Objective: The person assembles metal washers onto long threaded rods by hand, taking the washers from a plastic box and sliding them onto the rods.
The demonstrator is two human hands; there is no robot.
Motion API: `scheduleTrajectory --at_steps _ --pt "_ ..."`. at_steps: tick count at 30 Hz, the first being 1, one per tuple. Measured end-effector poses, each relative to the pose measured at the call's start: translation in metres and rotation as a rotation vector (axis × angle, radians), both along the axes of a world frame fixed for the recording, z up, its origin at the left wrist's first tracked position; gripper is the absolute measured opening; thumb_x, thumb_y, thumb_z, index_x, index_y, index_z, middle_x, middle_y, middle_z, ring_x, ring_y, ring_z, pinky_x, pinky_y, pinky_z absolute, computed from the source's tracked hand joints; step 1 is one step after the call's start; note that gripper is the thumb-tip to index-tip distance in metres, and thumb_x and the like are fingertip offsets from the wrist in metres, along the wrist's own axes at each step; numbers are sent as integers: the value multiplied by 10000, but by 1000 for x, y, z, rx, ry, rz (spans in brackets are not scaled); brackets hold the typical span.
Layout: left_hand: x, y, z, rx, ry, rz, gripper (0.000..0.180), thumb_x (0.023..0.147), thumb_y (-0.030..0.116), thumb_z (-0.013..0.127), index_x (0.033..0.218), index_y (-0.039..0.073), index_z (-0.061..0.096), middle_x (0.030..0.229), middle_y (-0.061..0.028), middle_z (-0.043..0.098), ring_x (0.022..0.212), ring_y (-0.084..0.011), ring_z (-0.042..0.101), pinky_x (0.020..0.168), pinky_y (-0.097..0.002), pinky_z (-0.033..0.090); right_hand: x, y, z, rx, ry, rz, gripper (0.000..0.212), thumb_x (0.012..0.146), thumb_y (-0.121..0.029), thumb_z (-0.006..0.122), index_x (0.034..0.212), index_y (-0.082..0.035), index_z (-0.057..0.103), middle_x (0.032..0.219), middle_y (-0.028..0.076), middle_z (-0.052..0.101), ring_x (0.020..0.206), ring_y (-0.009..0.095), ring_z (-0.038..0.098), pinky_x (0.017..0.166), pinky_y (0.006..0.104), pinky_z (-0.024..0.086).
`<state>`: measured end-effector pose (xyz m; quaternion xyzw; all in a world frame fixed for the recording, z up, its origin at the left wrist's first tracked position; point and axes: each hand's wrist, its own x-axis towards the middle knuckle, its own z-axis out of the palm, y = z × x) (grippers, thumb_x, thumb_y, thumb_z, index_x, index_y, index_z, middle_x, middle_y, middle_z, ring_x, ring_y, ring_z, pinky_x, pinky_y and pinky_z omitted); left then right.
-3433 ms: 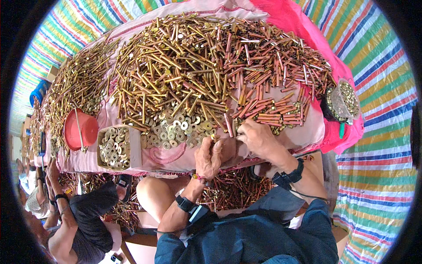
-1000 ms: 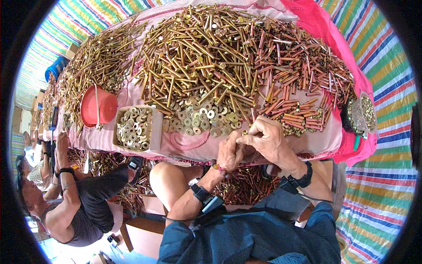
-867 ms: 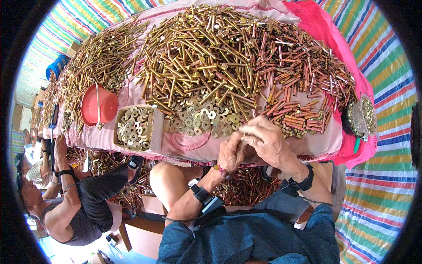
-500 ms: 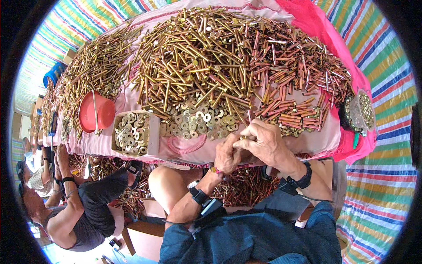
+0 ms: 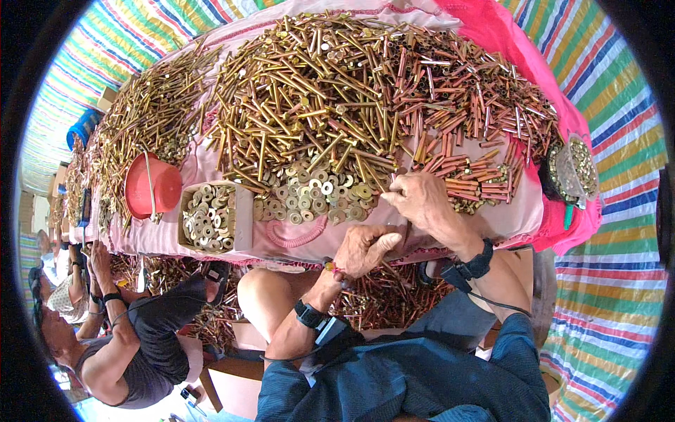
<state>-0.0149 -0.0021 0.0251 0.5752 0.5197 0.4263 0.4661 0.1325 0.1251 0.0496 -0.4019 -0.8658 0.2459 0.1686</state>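
My left hand (image 5: 365, 250) is closed just off the table's front edge, thumb pointing right; whatever it holds is hidden. Farther forward and to the right, my right hand (image 5: 420, 200) reaches to the table with fingers bent together, between the washers and the metal sleeves; its fingertips hide what they touch. Loose flat washers (image 5: 313, 193) spread left of it. Behind them rises a big heap of long brass-coloured bolts (image 5: 309, 105). Reddish metal sleeves (image 5: 478, 172) lie right of that hand, with small nuts (image 5: 465, 207) among them.
A box of washers (image 5: 242, 218), a pink coil (image 5: 302, 233) and a red bucket (image 5: 156, 184) stand left. A clear tub of small metal parts (image 5: 580, 169) sits right. More metal parts (image 5: 373, 302) lie below the table edge. Another person (image 5: 116, 352) works at left.
My hands have come apart. The right one has moved forward toward the pile, while the left has dropped slightly back toward me.
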Motion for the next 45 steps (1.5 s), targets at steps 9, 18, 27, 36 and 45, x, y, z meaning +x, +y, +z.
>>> scheduleTrajectory --at_steps 9,18,27,36,45 --pt "5 4 -10 -159 -212 339 294 1027 265 564 1090 -11 645 775 -51 675 563 -76 581 510 -246 458 4 3 16 -200 -101 33 269 758 -224 682 745 45 699 672 201 675 533 279 643 557 403 516" --pt "3 1 -21 -93 -374 419 241 1023 256 590 1068 22 625 845 -33 677 566 -57 571 497 -209 448 21 -6 19 -527 -29 152 272 855 -242 705 910 24 722 764 150 695 687 225 669 646 363 515" --pt "5 -6 -25 200 71 458 178 945 151 670 1025 0 619 672 -96 603 597 -182 604 568 -335 485 -8 -4 -6 152 -76 47 187 894 -154 654 809 -15 562 691 174 599 666 383 633 584 480 478" --pt "5 -8 -21 181 70 469 176 935 150 678 1010 3 616 670 -132 615 582 -238 601 564 -352 477 -6 -4 -6 165 15 89 190 912 -139 634 806 14 597 654 177 589 588 386 594 530 450 463" --pt "13 -1 -25 239 111 482 140 943 128 664 995 11 605 700 -136 616 607 -221 616 558 -347 473 14 -3 37 -873 459 -71 208 927 -214 696 866 -15 696 648 -11 596 468 34 495 416 195 357"
